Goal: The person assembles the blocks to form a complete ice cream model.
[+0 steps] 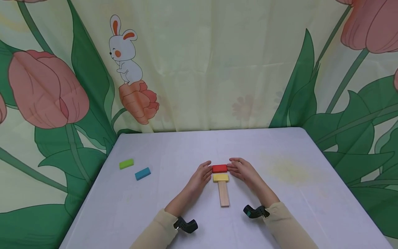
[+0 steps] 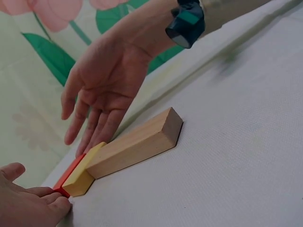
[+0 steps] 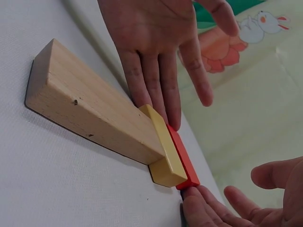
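The red block [image 1: 219, 168] lies crosswise at the middle of the table [image 1: 180, 148], on the far side of the yellow block [image 1: 220, 178]; whether those two touch is hard to tell. The yellow one lies across the far end of the plain wooden block [image 1: 223, 194], which points toward the near edge, so the row reads like a stem under stacked bars. The left hand [image 1: 200, 177] and right hand [image 1: 243, 170], fingers extended and gripping nothing, meet the red block's left and right ends, presumably because flat pressure from both sides centres it without lifting. Off to the left, the blue block [image 1: 143, 174] and green block [image 1: 126, 164] lie apart, perhaps as spares kept out of the way
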`<state>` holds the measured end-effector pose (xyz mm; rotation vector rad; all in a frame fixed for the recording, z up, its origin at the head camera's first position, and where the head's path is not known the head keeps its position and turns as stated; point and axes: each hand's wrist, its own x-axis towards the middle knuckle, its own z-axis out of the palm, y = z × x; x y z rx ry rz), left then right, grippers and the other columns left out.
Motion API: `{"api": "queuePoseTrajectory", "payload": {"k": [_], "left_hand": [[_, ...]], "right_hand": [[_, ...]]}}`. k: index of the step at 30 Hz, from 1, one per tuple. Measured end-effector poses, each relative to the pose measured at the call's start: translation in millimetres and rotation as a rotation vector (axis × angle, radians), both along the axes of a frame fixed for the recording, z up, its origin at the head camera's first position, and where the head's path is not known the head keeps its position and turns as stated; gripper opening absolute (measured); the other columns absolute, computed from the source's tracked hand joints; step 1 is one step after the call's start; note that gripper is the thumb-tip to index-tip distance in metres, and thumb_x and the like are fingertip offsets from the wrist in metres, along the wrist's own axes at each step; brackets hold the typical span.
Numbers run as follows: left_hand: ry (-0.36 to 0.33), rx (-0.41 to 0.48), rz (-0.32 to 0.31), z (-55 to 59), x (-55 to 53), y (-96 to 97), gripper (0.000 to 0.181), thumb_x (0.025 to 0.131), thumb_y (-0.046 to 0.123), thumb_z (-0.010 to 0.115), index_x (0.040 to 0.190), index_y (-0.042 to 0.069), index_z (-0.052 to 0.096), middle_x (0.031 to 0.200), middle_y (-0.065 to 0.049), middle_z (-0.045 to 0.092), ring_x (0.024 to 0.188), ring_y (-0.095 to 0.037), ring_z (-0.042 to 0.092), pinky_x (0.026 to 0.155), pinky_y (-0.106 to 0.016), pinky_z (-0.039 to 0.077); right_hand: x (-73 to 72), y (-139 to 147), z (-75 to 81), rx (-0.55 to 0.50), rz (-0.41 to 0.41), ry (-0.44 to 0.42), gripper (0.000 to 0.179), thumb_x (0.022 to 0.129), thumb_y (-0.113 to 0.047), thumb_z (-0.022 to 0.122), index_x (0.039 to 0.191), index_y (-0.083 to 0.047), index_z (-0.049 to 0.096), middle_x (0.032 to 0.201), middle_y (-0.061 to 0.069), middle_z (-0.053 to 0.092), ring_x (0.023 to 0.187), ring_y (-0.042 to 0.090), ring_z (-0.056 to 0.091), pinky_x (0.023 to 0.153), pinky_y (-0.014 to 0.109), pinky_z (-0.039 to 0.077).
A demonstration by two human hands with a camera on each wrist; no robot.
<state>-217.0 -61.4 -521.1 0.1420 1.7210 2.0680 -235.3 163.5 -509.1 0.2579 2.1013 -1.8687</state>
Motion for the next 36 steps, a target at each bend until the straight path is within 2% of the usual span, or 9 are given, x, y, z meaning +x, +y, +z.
{"api": "queuePoseTrajectory", "payload": {"k": [6,17,30,36], "left_hand": [[0.01,-0.021,-0.004,-1.2,2.0,-1.2,0.06,0.11,0.036,0.036,0.162,0.007,0.026,0.167,-0.019,0.03,0.156,-0.036,0.029,0.127,-0.05,0.023],[0.039,-0.029,-0.023,-1.0,7.2,-3.1,0.06,0.111,0.036,0.037,0.161,0.005,0.028,0.167,-0.019,0.03,0.157,-0.035,0.027,0.128,-0.05,0.023],[0.029,-0.018,-0.028,0.8,14.3,-8.0,0.06,0.111,0.036,0.037,0.161,0.004,0.029,0.167,-0.02,0.03,0.157,-0.036,0.027,0.128,-0.05,0.023],[0.022,-0.018,-0.008,-1.8,17.9,-10.4,0.056,0.11,0.037,0.039,0.155,0.003,0.039,0.163,-0.019,0.037,0.155,-0.036,0.032,0.127,-0.05,0.025]], "right_hand": [[3.3,-1,0.6,0.006,0.008,0.016,0.049,0.11,-0.028,0.047,0.15,0.001,0.043,0.145,0.027,0.057,0.133,0.036,0.06,0.112,0.043,0.048],[6.7,-3,2.2,0.013,0.012,0.026,0.047,0.109,-0.027,0.049,0.148,0.001,0.046,0.144,0.026,0.059,0.131,0.035,0.062,0.11,0.043,0.049],[13.2,-6,0.2,0.034,0.026,0.027,0.049,0.108,-0.028,0.053,0.147,0.0,0.046,0.144,0.026,0.059,0.131,0.035,0.063,0.109,0.041,0.05],[17.6,-3,-1.7,0.113,0.052,0.064,0.048,0.108,-0.028,0.052,0.145,0.002,0.049,0.14,0.025,0.061,0.129,0.034,0.064,0.108,0.041,0.052]]}}
